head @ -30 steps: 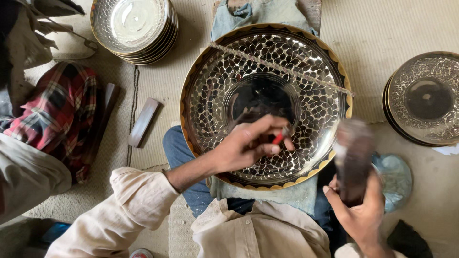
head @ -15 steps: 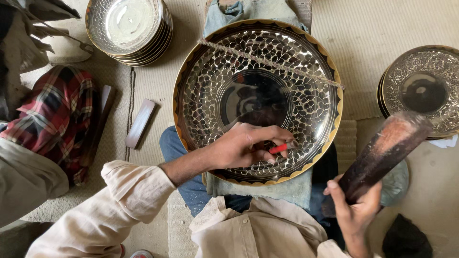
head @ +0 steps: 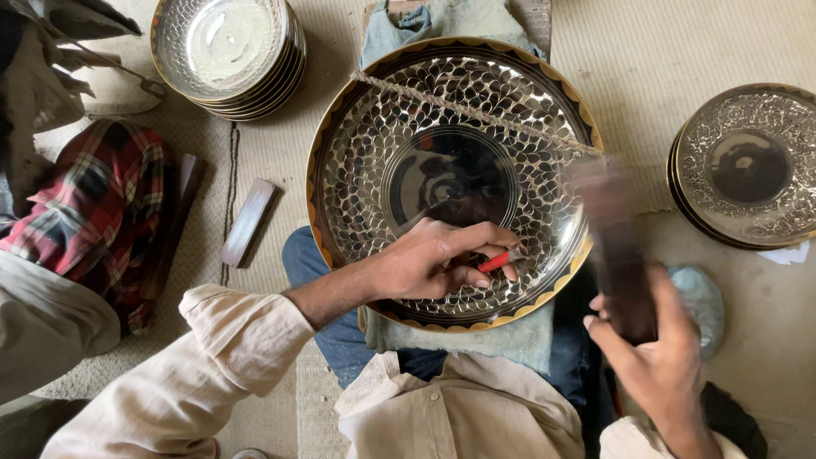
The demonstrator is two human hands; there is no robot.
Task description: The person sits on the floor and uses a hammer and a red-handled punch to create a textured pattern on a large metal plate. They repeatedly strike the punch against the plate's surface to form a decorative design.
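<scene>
Two hands at work | right hand [head: 650, 353] closed around a dark, motion-blurred mallet [head: 616, 246] at the plate's right rim | left hand [head: 438, 259] pinches a red-handled tool [head: 497, 260] against the large patterned metal plate [head: 374, 144] on the lap | plate stacks [head: 229, 51] beyond.

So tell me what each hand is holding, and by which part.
The left hand pinches a red-handled tool by its handle, against the engraved metal tray. The right hand grips a dark, blurred mallet at its lower end.

woven floor mat [head: 646, 59], plate stacks [head: 228, 53], wooden block [head: 248, 222]
</scene>
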